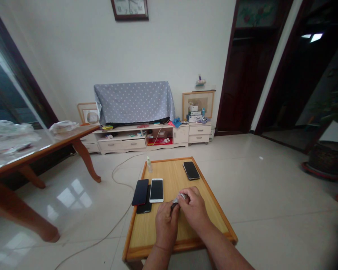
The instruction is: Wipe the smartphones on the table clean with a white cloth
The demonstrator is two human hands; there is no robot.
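Over the front half of the small wooden table (pixel 186 242), my two hands meet. My left hand (pixel 166 222) is closed on a small dark object (pixel 174 205), mostly hidden by the fingers. My right hand (pixel 193 208) pinches a greyish-white piece (pixel 182 196) against it; whether this is cloth or paper I cannot tell. Left of my hands lie a white phone (pixel 157 190) with a dark screen, a dark phone with a red edge (pixel 141 192), and a black flat phone-like thing (pixel 144 208) partly under them. Another black phone (pixel 191 170) lies at the far right.
A clear spray bottle (pixel 149 165) stands at the table's far left corner. A cable (pixel 112 225) runs over the tiled floor to the left. A larger wooden table (pixel 86 132) with plastic bags is at left. A low white cabinet (pixel 122 144) stands against the wall.
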